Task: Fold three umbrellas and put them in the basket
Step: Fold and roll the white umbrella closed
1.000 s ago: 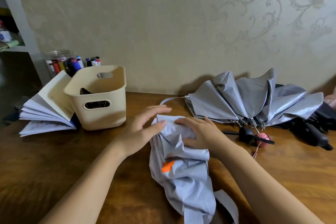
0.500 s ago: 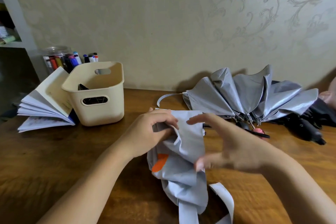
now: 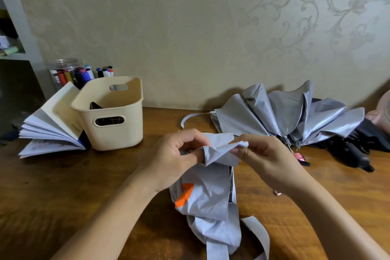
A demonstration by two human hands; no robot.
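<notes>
A pale grey umbrella (image 3: pixel 211 194) with an orange patch lies collapsed on the wooden table in front of me, its strap trailing at the bottom. My left hand (image 3: pixel 175 158) pinches the top fold of its cloth from the left. My right hand (image 3: pixel 266 158) pinches the same fold from the right, lifting it a little. A second, silver-grey umbrella (image 3: pixel 280 116) lies half spread at the back right against the wall. A black umbrella (image 3: pixel 354 150) lies beside it, partly under it. The cream basket (image 3: pixel 126 133) stands at the back left with something dark inside.
An open book (image 3: pixel 48 131) fans out left of the basket. A jar of markers (image 3: pixel 71 72) stands behind it by the wall. A shelf edge (image 3: pixel 19 27) rises at the far left. A pink object (image 3: pixel 382 112) shows at the right edge.
Both hands have gone from lying flat on the pale grey umbrella to pinching its top fold and lifting it. My view has shifted slightly downward.
</notes>
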